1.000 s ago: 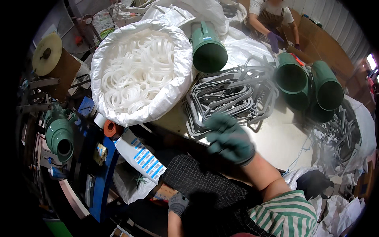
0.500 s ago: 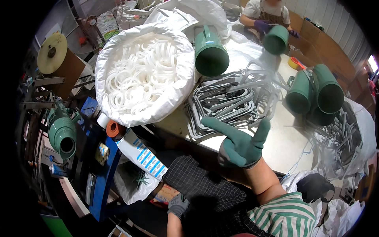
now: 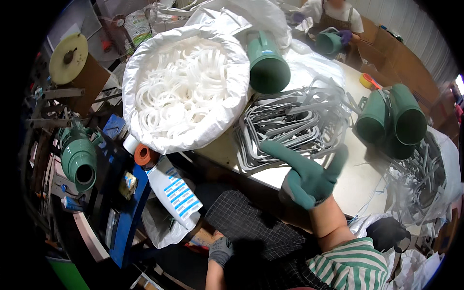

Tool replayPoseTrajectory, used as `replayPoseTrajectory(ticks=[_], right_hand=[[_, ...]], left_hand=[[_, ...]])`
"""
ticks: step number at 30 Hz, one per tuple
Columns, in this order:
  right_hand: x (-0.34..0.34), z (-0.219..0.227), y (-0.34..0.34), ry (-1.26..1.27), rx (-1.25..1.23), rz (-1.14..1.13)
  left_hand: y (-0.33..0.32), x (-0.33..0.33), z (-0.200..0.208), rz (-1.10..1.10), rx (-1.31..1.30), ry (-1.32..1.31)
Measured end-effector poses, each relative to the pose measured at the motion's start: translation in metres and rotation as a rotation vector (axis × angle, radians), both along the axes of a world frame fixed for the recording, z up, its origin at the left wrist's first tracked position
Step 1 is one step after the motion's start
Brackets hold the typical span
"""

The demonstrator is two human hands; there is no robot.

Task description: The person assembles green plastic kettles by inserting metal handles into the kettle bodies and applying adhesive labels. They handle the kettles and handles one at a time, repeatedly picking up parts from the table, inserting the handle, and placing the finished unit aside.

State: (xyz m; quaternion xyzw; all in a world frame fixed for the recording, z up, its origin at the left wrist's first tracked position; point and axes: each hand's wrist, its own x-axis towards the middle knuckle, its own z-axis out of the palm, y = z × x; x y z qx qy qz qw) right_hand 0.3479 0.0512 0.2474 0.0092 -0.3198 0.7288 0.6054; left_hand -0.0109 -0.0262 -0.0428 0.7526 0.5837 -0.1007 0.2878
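Note:
My right hand [image 3: 311, 180], in a green glove with a grey edge, is held palm-side up over the table's near edge. Its fingers are spread, one stretched left and another upward, with nothing in them. Just beyond it lies a heap of grey rounded-rectangular plastic loops [image 3: 285, 123], partly covered by clear plastic film [image 3: 331, 113]. A grey glove covers my left hand [image 3: 221, 250], low by my checked apron [image 3: 251, 217]. That hand is next to a printed cardboard piece [image 3: 203, 237]; its fingers are mostly hidden, so its grip is unclear.
A white sack [image 3: 237, 104] of white curved plastic handles [image 3: 181, 92] stands left of a green handled cylinder [image 3: 269, 72]. More green cylinders [image 3: 407, 116] and a tape roll [image 3: 368, 81] lie right. A label sheet [image 3: 179, 195] hangs near a blue machine frame [image 3: 126, 227]. A co-worker [image 3: 338, 21] stands opposite.
The whole view has shifted slightly, so most things sit further right. My right hand stays spread over the table edge. The co-worker has lowered and tilted a green cylinder, one hand now off it.

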Motion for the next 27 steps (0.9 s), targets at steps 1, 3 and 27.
replayPoseTrajectory(ticks=[1,3,27], right_hand=[[-0.002,0.001,-0.004,-0.007,0.002,0.031],[-0.007,-0.002,-0.004,-0.058,-0.07,-0.013],[-0.09,-0.082,0.018,-0.493,-0.095,0.464]], left_hand=[[-0.007,-0.001,0.005,-0.029,0.018,-0.016],[0.007,0.007,0.017,-0.027,-0.1,-0.014],[0.003,-0.013,0.014,-0.056,0.19,-0.233]])
